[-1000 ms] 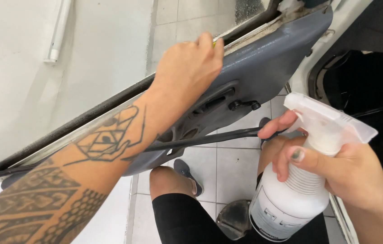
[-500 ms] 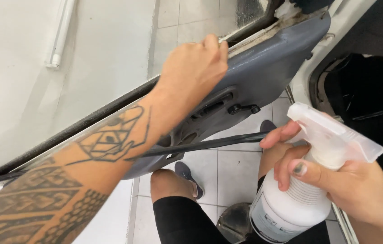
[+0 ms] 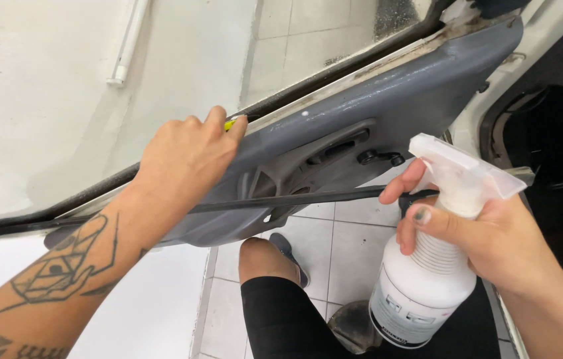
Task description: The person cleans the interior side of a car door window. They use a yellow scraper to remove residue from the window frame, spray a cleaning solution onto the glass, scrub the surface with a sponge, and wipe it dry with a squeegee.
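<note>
The left hand [image 3: 185, 159] is closed over the top edge of a grey car door panel [image 3: 374, 110], pinching something small and yellow [image 3: 230, 123] there. To the right and nearer, the right hand [image 3: 487, 233] grips a white spray bottle [image 3: 427, 279] by its neck, forefinger at the trigger, nozzle facing the panel.

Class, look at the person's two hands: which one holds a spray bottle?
The right hand grips the white spray bottle. The tattooed left hand rests on the grey door panel instead.
</note>
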